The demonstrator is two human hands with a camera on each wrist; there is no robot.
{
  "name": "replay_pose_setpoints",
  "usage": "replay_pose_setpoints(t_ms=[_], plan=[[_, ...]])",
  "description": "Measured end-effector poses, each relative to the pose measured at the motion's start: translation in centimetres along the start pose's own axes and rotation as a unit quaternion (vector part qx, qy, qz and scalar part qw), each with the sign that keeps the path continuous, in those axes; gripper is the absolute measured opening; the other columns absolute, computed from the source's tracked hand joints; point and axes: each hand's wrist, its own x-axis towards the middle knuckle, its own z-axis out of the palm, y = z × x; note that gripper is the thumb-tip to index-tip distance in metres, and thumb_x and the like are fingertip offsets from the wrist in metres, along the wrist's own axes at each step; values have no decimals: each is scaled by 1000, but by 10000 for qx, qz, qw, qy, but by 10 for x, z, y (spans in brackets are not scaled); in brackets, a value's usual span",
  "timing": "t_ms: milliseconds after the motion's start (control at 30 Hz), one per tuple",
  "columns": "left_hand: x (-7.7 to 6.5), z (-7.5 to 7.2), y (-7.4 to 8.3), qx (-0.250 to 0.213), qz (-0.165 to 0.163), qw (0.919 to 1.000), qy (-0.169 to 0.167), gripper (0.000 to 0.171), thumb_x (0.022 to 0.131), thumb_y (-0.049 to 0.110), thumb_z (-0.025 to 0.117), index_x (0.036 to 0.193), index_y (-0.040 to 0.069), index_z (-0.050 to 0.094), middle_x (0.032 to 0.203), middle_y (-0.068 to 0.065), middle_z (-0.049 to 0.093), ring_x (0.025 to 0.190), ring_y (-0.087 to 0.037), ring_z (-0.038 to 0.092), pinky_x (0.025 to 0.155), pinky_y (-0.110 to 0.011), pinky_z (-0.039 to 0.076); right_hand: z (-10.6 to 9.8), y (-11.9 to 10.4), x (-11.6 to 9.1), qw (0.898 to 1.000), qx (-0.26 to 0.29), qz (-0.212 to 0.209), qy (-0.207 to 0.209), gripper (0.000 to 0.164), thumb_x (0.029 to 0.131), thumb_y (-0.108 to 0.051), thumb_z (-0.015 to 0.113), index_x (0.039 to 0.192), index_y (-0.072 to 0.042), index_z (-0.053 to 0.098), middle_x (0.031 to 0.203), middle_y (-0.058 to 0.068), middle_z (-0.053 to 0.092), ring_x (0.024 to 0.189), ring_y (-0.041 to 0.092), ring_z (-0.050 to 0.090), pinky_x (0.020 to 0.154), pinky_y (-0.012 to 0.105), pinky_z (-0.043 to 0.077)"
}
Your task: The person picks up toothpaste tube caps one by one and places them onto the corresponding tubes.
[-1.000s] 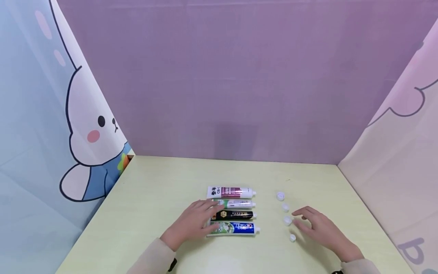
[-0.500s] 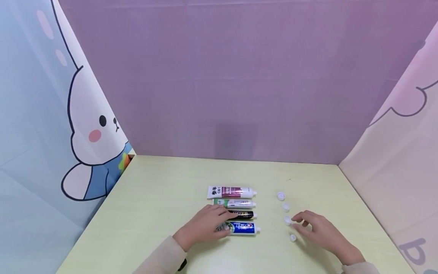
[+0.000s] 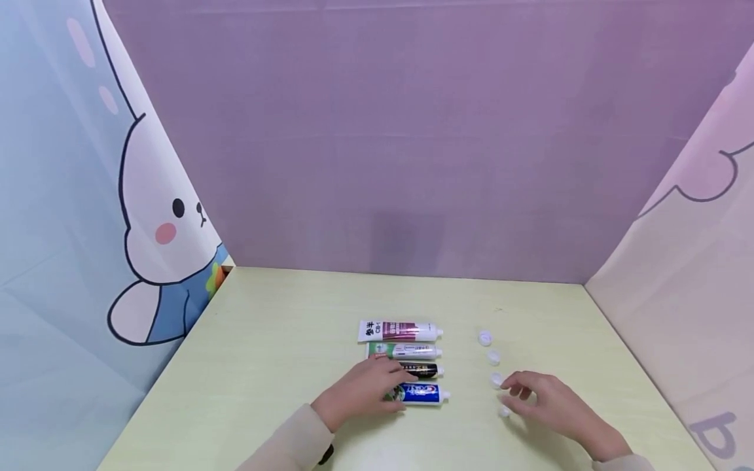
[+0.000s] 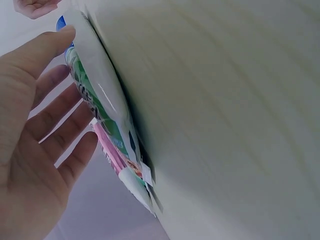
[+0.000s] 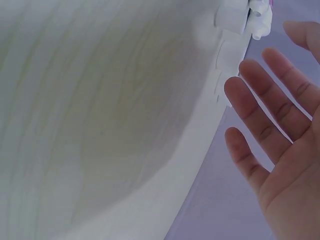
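Lying partly under the left grip [image 3: 366, 392]: a blue-ended tube [image 3: 421, 394].

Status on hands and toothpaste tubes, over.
Left hand across long black tube and long blue tube; right hand by small round white plastic caps, nothing visibly held. Four tubes in row, nozzles toward caps. Right hand partly hides nearest cap.
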Motion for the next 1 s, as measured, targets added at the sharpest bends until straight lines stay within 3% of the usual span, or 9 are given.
replay_pose_setpoints(t_ms=[367, 1000], plan=[[11, 6, 5, 20, -127, 9997, -191, 46, 90, 48, 73, 129, 24, 66, 119, 8, 65, 110, -8, 59, 99, -30, 47, 0, -3, 2, 9970, 238, 374, -634, 35, 87, -48, 75, 107, -20, 69, 99, -13, 67, 86, 4, 59, 70, 29, 54], [23, 9, 12, -355, -642, 9949, -698, 49, 84, 41, 81, 127, 23, 68, 121, 9, 68, 106, -6, 63, 88, -26, 53, 5, -2, 1, 9904, 539, 466, -1182, 30, 83, -30, 82, 106, -15, 69, 91, -14, 63, 82, 4, 57, 68, 24, 53]])
